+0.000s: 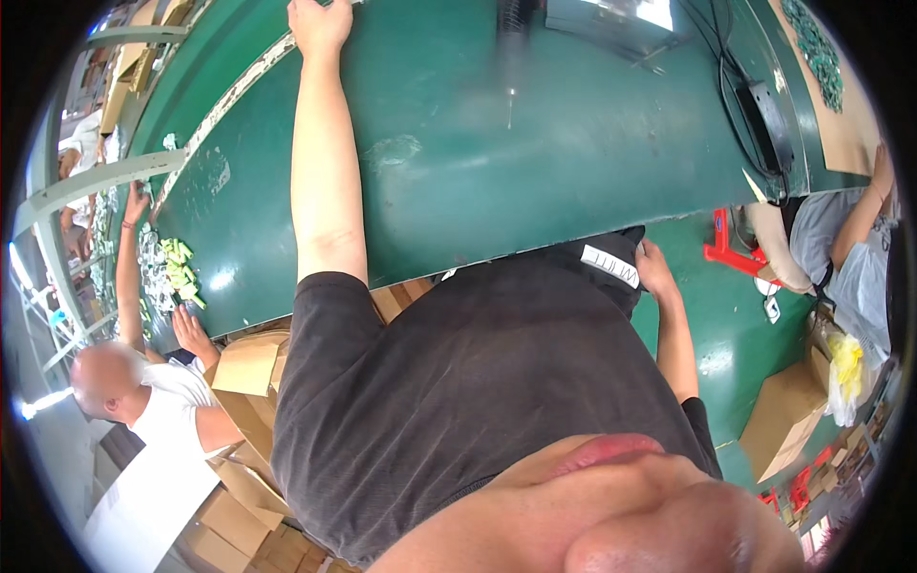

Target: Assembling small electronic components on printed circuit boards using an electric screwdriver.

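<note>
My left arm stretches straight across the green worktable (458, 191). My left hand (321, 27) is at the upper edge of the picture, beside a pale, worn strip (244, 88); its fingertips run out of view. My right hand (657, 270) is low at my side, against the edge of my dark shorts (626, 244), with its fingers partly hidden. Nothing shows in it. Above the table, right of my left arm, a black screwdriver-like tool (513, 43) points its thin bit downward. Behind it to the right lies a dark, shiny box (611, 17).
A black adapter (764, 124) with cables lies at the table's right end, near piled green circuit boards (814, 53). A red stool (731, 250) and a cardboard box (783, 420) are on the right floor. Co-workers sit on both sides; yellow-green parts (180, 270) lie left, above open cartons (250, 372).
</note>
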Demonstrator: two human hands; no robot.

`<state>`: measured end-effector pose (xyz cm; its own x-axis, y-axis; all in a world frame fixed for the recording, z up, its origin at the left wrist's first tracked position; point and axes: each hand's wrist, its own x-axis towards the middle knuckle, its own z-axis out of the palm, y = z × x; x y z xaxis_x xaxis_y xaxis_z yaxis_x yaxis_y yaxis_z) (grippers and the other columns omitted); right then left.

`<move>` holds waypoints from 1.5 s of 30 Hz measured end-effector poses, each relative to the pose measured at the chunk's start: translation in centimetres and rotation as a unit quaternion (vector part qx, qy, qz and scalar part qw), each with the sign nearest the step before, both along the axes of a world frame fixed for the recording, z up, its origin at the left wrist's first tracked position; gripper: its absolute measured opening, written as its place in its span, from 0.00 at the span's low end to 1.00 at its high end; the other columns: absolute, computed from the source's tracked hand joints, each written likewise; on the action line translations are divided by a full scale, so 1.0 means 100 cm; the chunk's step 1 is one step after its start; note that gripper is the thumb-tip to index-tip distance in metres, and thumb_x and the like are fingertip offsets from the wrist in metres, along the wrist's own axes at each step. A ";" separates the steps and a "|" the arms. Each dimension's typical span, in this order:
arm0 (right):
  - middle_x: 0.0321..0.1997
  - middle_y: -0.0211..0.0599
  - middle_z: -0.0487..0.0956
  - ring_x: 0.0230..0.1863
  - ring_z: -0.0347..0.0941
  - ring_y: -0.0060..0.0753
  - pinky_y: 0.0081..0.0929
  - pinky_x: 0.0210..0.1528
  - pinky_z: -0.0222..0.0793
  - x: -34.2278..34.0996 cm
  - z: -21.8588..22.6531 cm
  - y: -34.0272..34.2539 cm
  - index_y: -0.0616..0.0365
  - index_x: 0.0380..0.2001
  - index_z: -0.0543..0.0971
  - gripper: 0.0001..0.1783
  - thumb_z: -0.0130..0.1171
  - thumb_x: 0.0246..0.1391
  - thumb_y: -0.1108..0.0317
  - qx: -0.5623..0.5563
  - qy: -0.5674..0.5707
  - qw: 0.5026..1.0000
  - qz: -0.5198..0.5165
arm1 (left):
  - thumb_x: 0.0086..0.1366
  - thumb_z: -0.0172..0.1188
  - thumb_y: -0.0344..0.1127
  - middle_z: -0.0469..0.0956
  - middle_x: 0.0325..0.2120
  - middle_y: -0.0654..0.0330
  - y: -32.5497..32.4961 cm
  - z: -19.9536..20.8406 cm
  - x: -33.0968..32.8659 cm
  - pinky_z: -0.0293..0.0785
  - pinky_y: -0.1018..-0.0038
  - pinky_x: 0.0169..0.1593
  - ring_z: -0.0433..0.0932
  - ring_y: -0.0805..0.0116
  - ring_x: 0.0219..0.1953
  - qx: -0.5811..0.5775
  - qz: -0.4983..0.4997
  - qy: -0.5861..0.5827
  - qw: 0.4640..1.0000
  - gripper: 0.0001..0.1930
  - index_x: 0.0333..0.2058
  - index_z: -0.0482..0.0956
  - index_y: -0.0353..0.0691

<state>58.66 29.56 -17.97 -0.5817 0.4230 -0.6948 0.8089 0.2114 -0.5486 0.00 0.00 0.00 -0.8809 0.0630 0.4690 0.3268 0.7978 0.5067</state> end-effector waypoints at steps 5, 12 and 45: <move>0.52 0.38 0.84 0.51 0.78 0.25 0.26 0.55 0.72 -0.012 0.054 -0.006 0.67 0.57 0.78 0.23 0.63 0.63 0.65 -0.186 0.175 0.964 -0.075 | 0.60 0.64 0.37 0.78 0.53 0.45 -0.008 0.002 0.010 0.70 0.57 0.62 0.75 0.45 0.58 0.017 -0.010 0.015 1.000 0.27 0.58 0.73 0.39; 0.57 0.42 0.81 0.56 0.77 0.32 0.30 0.60 0.71 -0.015 0.002 -0.003 0.66 0.62 0.74 0.24 0.52 0.64 0.73 -0.209 0.097 0.960 -0.157 | 0.60 0.62 0.31 0.81 0.45 0.47 -0.004 0.012 0.001 0.74 0.59 0.56 0.79 0.48 0.50 0.113 -0.044 0.085 0.989 0.16 0.47 0.81 0.38; 0.37 0.60 0.83 0.39 0.79 0.65 0.46 0.46 0.76 -0.014 -0.009 0.020 0.69 0.40 0.82 0.13 0.59 0.52 0.75 0.199 0.193 0.948 0.156 | 0.58 0.71 0.33 0.83 0.35 0.49 -0.058 -0.015 -0.051 0.79 0.60 0.47 0.84 0.50 0.39 0.052 -0.013 0.111 0.992 0.09 0.35 0.86 0.36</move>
